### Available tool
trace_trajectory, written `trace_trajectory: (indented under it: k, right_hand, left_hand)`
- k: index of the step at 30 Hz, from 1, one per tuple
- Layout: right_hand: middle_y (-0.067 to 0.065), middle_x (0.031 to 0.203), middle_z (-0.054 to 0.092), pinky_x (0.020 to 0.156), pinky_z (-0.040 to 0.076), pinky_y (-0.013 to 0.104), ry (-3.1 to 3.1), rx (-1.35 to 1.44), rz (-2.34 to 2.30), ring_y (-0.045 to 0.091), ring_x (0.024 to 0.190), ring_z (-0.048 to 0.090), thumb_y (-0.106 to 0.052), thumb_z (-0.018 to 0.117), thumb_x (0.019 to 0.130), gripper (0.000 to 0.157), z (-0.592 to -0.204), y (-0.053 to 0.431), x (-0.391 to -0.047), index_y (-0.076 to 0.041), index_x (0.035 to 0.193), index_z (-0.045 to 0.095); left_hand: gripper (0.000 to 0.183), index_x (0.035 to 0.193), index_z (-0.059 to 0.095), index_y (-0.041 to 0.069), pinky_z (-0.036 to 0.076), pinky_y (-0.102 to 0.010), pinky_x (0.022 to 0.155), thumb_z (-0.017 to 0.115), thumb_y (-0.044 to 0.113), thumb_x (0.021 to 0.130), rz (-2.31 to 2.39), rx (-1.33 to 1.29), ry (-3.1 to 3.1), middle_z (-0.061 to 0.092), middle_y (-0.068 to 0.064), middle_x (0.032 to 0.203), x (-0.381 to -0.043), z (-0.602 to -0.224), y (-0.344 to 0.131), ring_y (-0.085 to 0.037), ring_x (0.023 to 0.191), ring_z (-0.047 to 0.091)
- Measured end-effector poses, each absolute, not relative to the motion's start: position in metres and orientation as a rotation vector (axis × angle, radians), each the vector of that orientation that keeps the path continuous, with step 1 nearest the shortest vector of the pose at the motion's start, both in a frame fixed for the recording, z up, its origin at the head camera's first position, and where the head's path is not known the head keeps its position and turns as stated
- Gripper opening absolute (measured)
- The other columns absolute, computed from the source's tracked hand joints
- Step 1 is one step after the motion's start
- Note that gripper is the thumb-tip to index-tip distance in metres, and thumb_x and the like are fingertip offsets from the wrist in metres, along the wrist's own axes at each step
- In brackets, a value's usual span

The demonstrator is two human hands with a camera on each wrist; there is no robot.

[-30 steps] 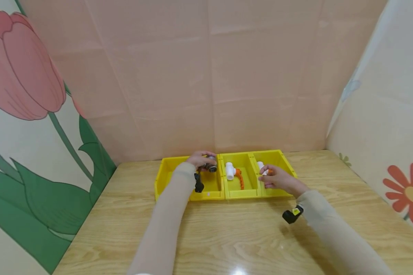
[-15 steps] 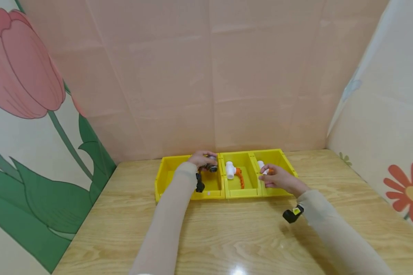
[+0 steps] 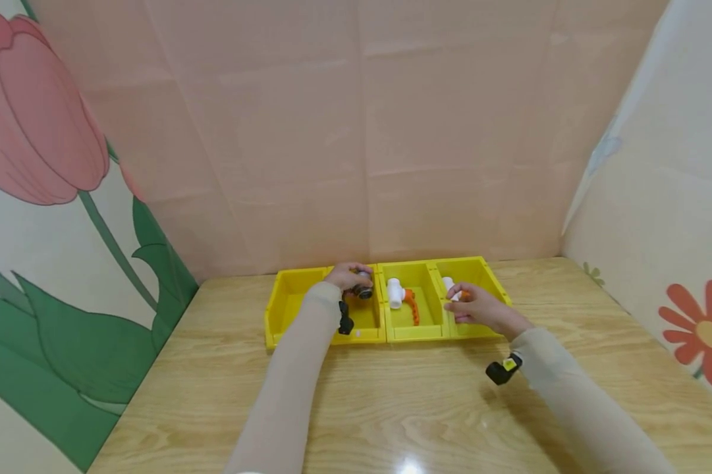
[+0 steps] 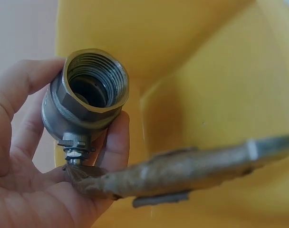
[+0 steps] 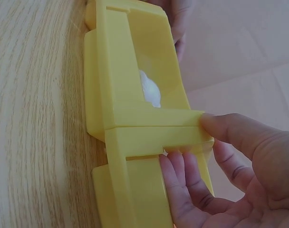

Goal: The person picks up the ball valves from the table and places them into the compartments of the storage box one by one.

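Setting: we record a wood-grain desk (image 3: 391, 408) before a creased pinkish backdrop (image 3: 273, 131), with a row of yellow bins (image 3: 415, 333) near the desk's far edge. Main item: a metal valve (image 4: 82, 112), in the left hand (image 3: 342, 276), within the bin beneath that hand. We note the fingers curled about its body, the threaded mouth turned to the left wrist camera. A brown-wrapped lever (image 4: 173, 172) runs from the valve's stem, away from the palm.

Right hand (image 3: 479, 308): fingers bent and set narrow, one fingertip on the divider (image 5: 154, 118) to its left, others dipping into the bin below. Beside them sits a white-and-orange fitting (image 3: 447, 283), mostly covered; we cannot tell whether the hand pinches it.

Between the hands, apart from both, we find a white tee (image 3: 394, 294) with an orange handle (image 3: 415, 306) in its own bin. Another bin lies left of the left hand, partly behind the forearm. Each wrist, in a pale sleeve, carries a black device. Beyond the left hand stands a tulip panel (image 3: 53, 118); beyond the right, a wall with an orange flower (image 3: 711, 334).
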State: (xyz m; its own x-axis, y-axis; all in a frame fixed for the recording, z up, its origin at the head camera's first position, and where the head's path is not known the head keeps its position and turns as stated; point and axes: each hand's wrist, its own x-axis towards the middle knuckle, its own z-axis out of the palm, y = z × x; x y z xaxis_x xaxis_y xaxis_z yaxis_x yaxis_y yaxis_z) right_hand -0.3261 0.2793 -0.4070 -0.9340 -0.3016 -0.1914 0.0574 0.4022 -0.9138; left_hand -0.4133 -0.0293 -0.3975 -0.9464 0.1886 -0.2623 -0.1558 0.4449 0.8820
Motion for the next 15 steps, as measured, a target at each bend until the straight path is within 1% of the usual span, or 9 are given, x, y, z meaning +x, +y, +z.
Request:
trace_trajectory:
  k: [5, 11, 15]
  right_hand:
    - [0.007, 0.091, 0.051, 0.071, 0.056, 0.025, 2.335, -0.210, -1.547, 0.016, 0.077, 0.058, -0.021, 0.062, 0.096, 0.039, -0.407, 0.279, -0.326, 0.000, 0.121, 0.041]
    - [0.007, 0.090, 0.052, 0.072, 0.056, 0.025, 2.332, -0.214, -1.559, 0.015, 0.076, 0.058, -0.021, 0.062, 0.095, 0.039, -0.409, 0.281, -0.327, 0.001, 0.120, 0.041]
    - [0.006, 0.089, 0.051, 0.074, 0.057, 0.027, 2.333, -0.216, -1.562, 0.014, 0.075, 0.058, -0.021, 0.063, 0.095, 0.039, -0.411, 0.281, -0.328, 0.000, 0.120, 0.042]
  left_hand:
    - [0.031, 0.114, 0.070, 0.022, 0.052, -0.045, 0.088, 0.075, 0.014, 0.084, 1.499, -0.006, 2.376, 0.058, -0.011, 0.127, -0.417, -0.402, -0.029, -0.022, 0.093, 0.059]
    - [0.030, 0.110, 0.071, 0.022, 0.053, -0.041, 0.085, 0.077, 0.012, 0.082, 1.506, -0.033, 2.379, 0.058, -0.011, 0.127, -0.424, -0.409, -0.026, -0.025, 0.102, 0.058]
    - [0.029, 0.108, 0.072, 0.021, 0.053, -0.037, 0.080, 0.078, 0.012, 0.081, 1.504, -0.042, 2.396, 0.058, -0.010, 0.126, -0.424, -0.412, -0.025, -0.025, 0.106, 0.057]
